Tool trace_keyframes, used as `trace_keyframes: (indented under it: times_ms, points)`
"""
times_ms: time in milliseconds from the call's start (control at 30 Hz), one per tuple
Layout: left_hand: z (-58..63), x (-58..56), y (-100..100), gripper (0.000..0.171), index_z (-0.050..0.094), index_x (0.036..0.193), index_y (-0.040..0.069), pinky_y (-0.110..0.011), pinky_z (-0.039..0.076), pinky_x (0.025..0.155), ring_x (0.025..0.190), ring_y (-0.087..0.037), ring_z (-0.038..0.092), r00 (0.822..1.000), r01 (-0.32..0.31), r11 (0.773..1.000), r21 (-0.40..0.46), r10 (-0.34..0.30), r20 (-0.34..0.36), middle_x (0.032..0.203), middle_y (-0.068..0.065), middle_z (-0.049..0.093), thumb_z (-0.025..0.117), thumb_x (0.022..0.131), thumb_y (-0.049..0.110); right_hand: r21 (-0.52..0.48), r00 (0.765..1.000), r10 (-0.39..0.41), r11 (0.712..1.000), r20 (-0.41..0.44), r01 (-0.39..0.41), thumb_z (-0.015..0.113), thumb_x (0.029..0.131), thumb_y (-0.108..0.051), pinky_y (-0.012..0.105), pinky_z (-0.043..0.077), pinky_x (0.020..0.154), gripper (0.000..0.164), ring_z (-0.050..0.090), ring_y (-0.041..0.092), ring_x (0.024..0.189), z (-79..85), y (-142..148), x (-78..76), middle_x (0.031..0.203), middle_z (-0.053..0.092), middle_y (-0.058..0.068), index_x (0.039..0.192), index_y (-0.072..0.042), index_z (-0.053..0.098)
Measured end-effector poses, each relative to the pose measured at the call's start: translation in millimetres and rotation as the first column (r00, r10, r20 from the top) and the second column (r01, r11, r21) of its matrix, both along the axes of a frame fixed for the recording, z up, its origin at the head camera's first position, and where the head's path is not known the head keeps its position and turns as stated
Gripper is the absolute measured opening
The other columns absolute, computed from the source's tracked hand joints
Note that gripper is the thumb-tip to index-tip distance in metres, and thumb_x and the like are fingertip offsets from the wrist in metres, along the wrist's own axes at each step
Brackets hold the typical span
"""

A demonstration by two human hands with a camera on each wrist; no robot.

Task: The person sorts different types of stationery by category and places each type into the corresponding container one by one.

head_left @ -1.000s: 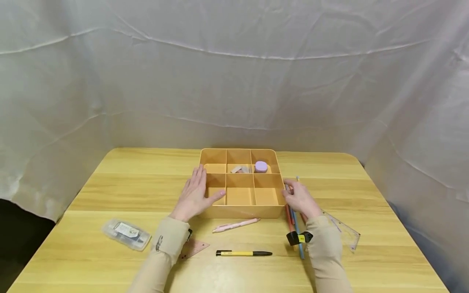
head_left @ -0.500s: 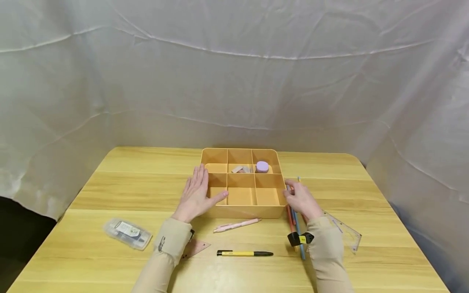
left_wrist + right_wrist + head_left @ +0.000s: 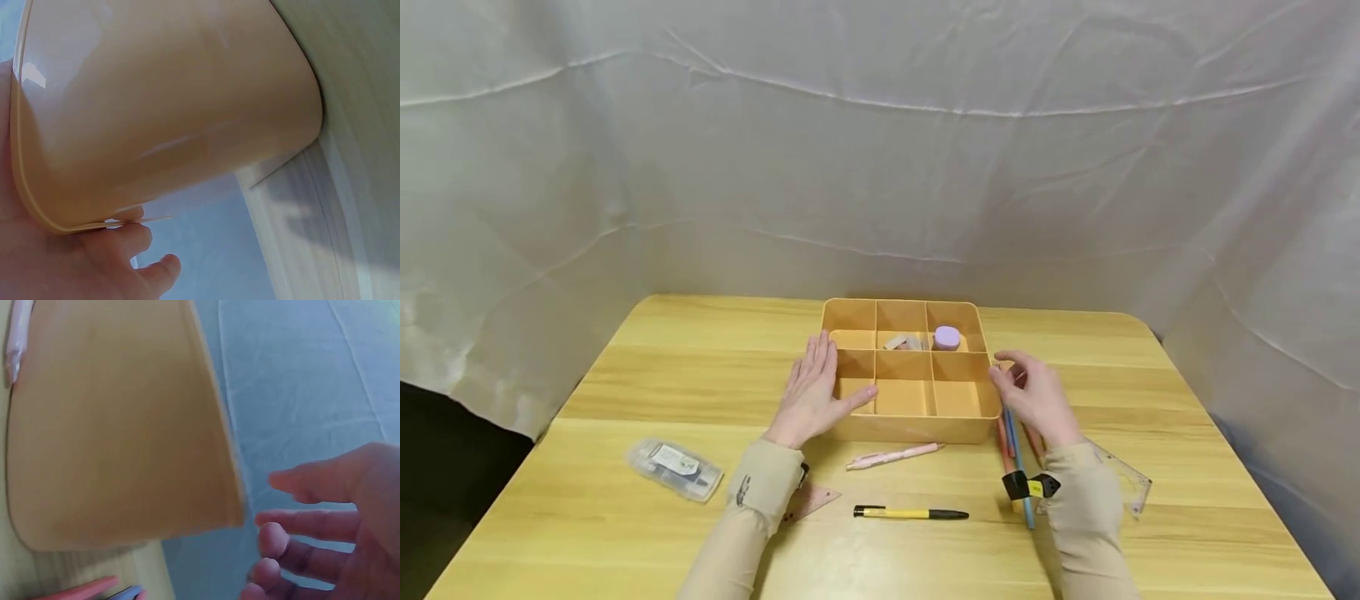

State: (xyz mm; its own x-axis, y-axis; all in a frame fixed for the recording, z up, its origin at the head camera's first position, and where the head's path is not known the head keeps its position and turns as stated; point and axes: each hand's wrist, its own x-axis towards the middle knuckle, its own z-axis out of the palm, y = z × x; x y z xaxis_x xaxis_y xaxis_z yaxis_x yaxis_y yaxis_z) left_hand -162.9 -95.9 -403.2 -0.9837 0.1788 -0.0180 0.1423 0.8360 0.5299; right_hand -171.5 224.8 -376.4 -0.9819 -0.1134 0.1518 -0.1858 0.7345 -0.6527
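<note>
All fingers straight, your left hand [image 3: 811, 398] touches the six-compartment organizer [image 3: 917, 430]; right of it, your loosely bent right hand [image 3: 1041, 398] holds nothing.

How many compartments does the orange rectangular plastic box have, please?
6 in the box: three along the back, three along the front. The left hand partly covers the front-left compartment.

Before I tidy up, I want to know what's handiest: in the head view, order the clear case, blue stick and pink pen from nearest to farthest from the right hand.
From the right hand:
1. Blue stick: just below the hand in the picture.
2. Pink pen: to the left, in front of the box.
3. Clear case: far over to the left.
</note>
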Motion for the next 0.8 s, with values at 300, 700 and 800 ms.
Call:
trace_keyframes:
  times_ms: [300, 700, 800]
  points:
    - [1.1, -6.5, 9, 0.108, 0.0, 0.159, 0.001, -0.052, -0.001, 0.129, 0.159, -0.03, -0.009, 0.999, 0.031, 1.0, 0.005, -0.03, -0.011, 0.17, -0.015, -0.008, 0.055, 0.093, 0.066, -0.021, 0.985, -0.016, 1.0, -0.171, 0.012, 0.066, 0.094, -0.007, 0.017, 0.05, 0.063, 0.026, 0.06, 0.013, 0.072, 2.2, 1, 5.1, 0.084, 0.069, 0.014, 0.117, 0.004, 0.069]
    - [0.1, -7.9, 13, 0.11, -0.002, 0.159, 0.003, -0.052, -0.002, 0.129, 0.159, -0.028, -0.01, 0.999, 0.032, 0.999, 0.022, -0.032, -0.002, 0.171, -0.014, -0.008, 0.055, 0.091, 0.069, -0.002, 0.916, 0.4, 0.916, -0.04, -0.401, 0.068, 0.095, -0.012, 0.02, 0.05, 0.058, 0.013, 0.056, 0.0, 0.063, 12.7, -12, 21.3, 0.075, 0.071, 0.006, 0.101, -0.001, 0.072]
    - [-1.4, -7.5, 12, 0.11, -0.003, 0.159, 0.003, -0.052, -0.002, 0.129, 0.159, -0.029, -0.01, 1.0, 0.026, 0.999, 0.027, -0.026, 0.002, 0.17, -0.013, -0.01, 0.055, 0.092, 0.067, 0.001, 0.859, 0.502, 0.864, 0.099, -0.504, 0.068, 0.096, -0.014, 0.02, 0.051, 0.061, 0.016, 0.058, 0.001, 0.066, 14.6, -15, 23.9, 0.078, 0.072, 0.007, 0.105, -0.001, 0.071]
